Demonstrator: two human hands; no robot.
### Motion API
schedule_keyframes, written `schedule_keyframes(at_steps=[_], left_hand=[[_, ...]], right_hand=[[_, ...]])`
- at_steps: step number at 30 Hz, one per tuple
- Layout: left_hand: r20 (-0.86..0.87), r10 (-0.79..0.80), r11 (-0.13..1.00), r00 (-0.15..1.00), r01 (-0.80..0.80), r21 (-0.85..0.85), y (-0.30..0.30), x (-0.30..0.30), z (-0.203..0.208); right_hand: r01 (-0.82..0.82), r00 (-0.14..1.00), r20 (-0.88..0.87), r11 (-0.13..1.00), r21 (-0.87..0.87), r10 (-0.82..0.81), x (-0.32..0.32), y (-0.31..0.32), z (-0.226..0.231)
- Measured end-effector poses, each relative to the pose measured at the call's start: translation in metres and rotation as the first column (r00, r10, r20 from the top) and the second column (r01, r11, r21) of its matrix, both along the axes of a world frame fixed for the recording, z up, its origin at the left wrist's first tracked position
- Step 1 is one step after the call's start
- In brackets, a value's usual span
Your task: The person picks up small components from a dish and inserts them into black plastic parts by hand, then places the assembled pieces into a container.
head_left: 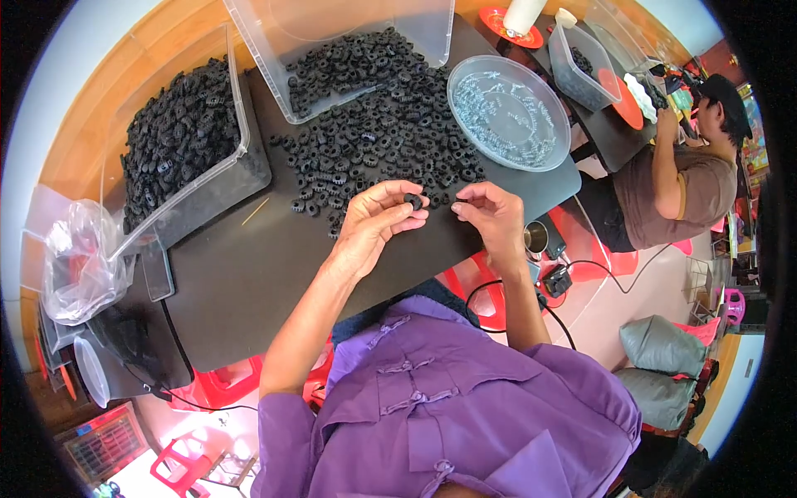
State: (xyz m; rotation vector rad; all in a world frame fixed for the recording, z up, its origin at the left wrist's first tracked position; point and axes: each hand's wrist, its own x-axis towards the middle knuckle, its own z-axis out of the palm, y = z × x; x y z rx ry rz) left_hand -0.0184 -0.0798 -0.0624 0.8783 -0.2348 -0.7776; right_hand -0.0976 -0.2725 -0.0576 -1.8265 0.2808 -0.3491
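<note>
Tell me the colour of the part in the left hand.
The part is black; the head view shows it.

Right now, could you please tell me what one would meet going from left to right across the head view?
Clear plastic bag, phone-like slab, wooden stick, left hand with black piece, right hand, metal cup, co-worker in brown.
</note>
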Motion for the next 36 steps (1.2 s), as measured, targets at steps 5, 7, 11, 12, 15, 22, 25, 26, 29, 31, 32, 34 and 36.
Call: schedule_keyframes(at_steps=[5,7,11,12,15,22,25,26,29,31,32,34,36], left_hand=[[0.013,0.013,0.999,1.000,-0.012,-0.031,0.000,0.000,-0.001],[0.001,0.022,0.999,1.000,-0.021,-0.032,0.000,0.000,-0.001],[-0.004,0.032,0.999,0.999,-0.032,0.016,-0.001,-0.001,0.001],[-0.004,0.030,0.999,1.000,-0.030,0.016,-0.002,-0.001,0.000],[0.013,0.038,0.999,0.999,-0.039,0.027,-0.001,0.000,-0.002],[0.192,0.062,0.997,0.979,-0.069,0.033,-0.003,-0.003,-0.003],[0.243,0.081,0.995,0.967,-0.091,0.030,-0.009,-0.003,-0.012],[0.206,0.074,0.997,0.976,-0.070,-0.025,-0.009,-0.002,-0.012],[0.238,0.104,0.994,0.966,-0.104,-0.011,-0.009,-0.002,-0.013],[0.255,0.114,0.993,0.960,-0.115,-0.011,-0.006,-0.002,-0.013],[0.254,0.115,0.993,0.960,-0.115,-0.018,-0.005,-0.002,-0.013],[0.255,0.122,0.992,0.959,-0.123,-0.013,-0.003,-0.003,-0.011],[0.244,0.127,0.992,0.961,-0.122,-0.036,-0.003,-0.004,-0.010]], right_hand=[[-0.109,0.994,0.030,0.908,0.405,0.106,0.002,0.007,0.012],[-0.158,0.987,0.045,0.886,0.437,0.154,0.001,0.008,0.013],[-0.152,0.987,0.030,0.858,0.491,0.158,0.000,0.017,0.018],[-0.167,0.985,0.049,0.860,0.483,0.164,0.000,0.018,0.016],[-0.199,0.980,0.085,0.874,0.444,0.180,0.004,0.024,0.017],[-0.234,0.970,0.120,0.943,0.238,0.211,0.007,0.032,0.024],[-0.240,0.962,0.159,0.964,0.114,0.221,0.004,0.032,0.031],[-0.269,0.950,0.192,0.956,0.115,0.245,0.005,0.027,0.024],[-0.254,0.962,0.171,0.921,0.296,0.211,0.006,0.025,0.022],[-0.229,0.971,0.155,0.897,0.378,0.182,0.005,0.028,0.024],[-0.242,0.968,0.158,0.892,0.381,0.195,0.006,0.029,0.026],[-0.183,0.981,0.121,0.923,0.339,0.150,0.007,0.030,0.028],[-0.196,0.977,0.146,0.931,0.309,0.157,0.006,0.034,0.029]])
